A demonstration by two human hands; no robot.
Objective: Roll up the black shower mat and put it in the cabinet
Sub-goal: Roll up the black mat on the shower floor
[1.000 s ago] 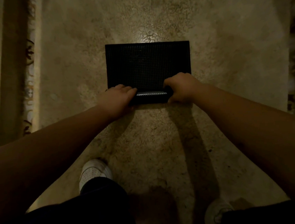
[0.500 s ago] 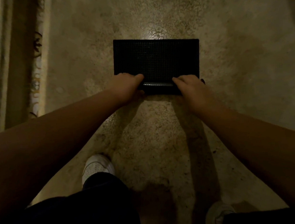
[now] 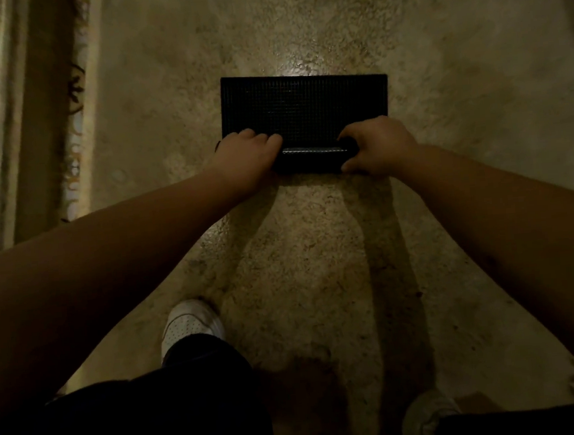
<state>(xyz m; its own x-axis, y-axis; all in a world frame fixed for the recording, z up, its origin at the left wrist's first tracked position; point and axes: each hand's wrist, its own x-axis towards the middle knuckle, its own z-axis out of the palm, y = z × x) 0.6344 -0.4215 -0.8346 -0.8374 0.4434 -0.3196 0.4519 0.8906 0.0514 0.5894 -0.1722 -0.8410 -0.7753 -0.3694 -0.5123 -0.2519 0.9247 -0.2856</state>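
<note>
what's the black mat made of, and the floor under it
Mat: probably rubber or soft plastic, matt black with a fine studded grid; it bends into a tight roll under both hands. Floor: looks like speckled stone or terrazzo, polished, since it glares above the mat.

Mottled beige floor [image 3: 317, 266]; black shower mat [image 3: 304, 106] flat on it, near edge rolled; white shoes [image 3: 191, 324] standing

A speckled beige floor [image 3: 317, 266] fills the view, a patterned border strip [image 3: 74, 131] runs along its left, and white shoes [image 3: 189, 324] stand near the bottom.
</note>
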